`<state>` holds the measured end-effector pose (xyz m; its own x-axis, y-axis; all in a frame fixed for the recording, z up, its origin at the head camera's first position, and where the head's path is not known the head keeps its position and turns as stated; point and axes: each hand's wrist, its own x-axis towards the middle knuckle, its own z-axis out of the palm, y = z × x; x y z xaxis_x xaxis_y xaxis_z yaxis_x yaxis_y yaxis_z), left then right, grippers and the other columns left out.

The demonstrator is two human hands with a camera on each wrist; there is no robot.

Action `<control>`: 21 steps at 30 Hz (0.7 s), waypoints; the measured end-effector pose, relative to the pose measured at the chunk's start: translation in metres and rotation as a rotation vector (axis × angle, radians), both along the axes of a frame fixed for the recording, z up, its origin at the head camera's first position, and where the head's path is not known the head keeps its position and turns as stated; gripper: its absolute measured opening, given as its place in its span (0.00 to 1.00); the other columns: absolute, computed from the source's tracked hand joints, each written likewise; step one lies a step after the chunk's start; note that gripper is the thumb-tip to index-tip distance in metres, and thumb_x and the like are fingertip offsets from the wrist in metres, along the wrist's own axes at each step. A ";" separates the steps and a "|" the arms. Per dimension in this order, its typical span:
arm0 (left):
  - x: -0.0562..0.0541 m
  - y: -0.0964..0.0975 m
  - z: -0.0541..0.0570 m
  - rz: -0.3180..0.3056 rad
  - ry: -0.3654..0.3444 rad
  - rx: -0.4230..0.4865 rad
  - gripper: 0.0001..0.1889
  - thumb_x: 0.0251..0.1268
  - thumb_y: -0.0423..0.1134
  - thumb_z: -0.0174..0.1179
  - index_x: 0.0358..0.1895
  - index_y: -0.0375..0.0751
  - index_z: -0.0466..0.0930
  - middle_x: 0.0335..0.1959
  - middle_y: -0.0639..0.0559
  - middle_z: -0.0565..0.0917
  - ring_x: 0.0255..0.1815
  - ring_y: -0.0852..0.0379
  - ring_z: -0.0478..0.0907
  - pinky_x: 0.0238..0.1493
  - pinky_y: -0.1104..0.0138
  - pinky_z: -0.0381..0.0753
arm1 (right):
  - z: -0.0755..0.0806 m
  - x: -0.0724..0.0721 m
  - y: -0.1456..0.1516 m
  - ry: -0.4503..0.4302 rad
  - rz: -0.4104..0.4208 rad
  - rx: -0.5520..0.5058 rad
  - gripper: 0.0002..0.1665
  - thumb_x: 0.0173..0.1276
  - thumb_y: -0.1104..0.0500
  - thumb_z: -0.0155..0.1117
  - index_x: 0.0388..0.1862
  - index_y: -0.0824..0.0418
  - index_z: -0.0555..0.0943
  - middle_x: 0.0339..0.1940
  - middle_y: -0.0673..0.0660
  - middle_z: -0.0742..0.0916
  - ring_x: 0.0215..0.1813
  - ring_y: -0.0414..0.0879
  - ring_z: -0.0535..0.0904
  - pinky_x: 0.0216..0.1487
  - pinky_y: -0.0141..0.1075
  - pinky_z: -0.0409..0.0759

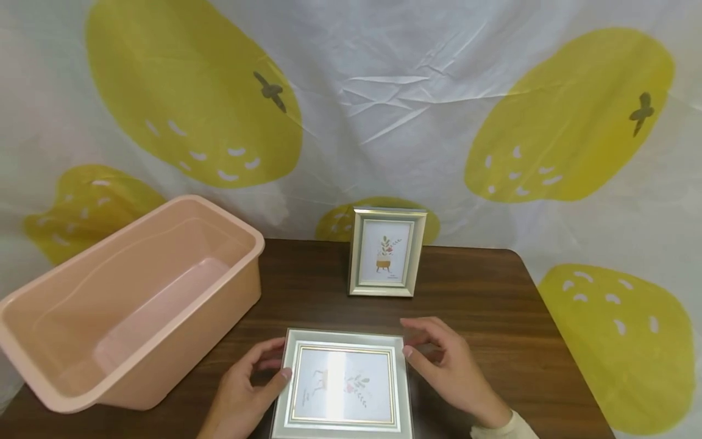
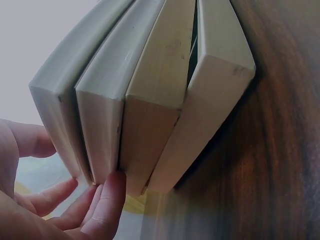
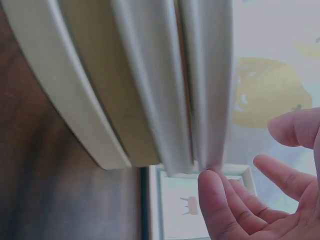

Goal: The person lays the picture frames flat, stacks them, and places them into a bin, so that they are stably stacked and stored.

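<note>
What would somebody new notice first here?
Probably the big yellow fruits printed on the white cloth behind the dark brown wooden table. Next, the deep pink tub at the left, then the glare-lit silvery rectangular picture frame between the bare left hand and right hand.

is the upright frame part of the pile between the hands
No, in the head view the upright frame stands apart on the table, farther back than the pile.

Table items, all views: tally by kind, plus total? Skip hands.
Stacked frames: 4 (only the top one's picture shows)
Standing picture frame: 1
Pink tub: 1
Total: 6
</note>
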<state>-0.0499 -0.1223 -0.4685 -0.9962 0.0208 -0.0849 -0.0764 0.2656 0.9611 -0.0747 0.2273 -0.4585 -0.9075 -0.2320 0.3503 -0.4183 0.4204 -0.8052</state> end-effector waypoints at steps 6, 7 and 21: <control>0.001 0.001 0.001 -0.003 0.003 0.016 0.25 0.66 0.34 0.73 0.65 0.56 0.82 0.58 0.51 0.87 0.58 0.53 0.83 0.45 0.69 0.88 | 0.014 -0.019 0.006 -0.002 -0.034 -0.001 0.22 0.72 0.65 0.72 0.63 0.52 0.84 0.54 0.51 0.87 0.48 0.45 0.88 0.44 0.37 0.90; 0.001 0.001 0.001 -0.003 -0.001 0.011 0.25 0.66 0.34 0.73 0.64 0.57 0.83 0.58 0.52 0.87 0.58 0.52 0.83 0.46 0.69 0.88 | 0.016 -0.023 0.007 -0.004 -0.046 0.005 0.22 0.72 0.65 0.72 0.63 0.52 0.84 0.54 0.51 0.87 0.49 0.44 0.88 0.43 0.36 0.89; 0.000 0.000 -0.001 -0.023 0.038 -0.021 0.23 0.68 0.35 0.72 0.63 0.58 0.84 0.60 0.53 0.84 0.59 0.54 0.82 0.46 0.69 0.89 | 0.043 -0.075 0.026 0.046 -0.106 -0.040 0.19 0.74 0.66 0.69 0.63 0.64 0.83 0.57 0.51 0.87 0.50 0.36 0.86 0.46 0.28 0.86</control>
<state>-0.0497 -0.1224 -0.4697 -0.9979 0.0426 -0.0482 -0.0340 0.2867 0.9574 -0.1502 0.2528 -0.4157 -0.9088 -0.1203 0.3996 -0.4103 0.4319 -0.8032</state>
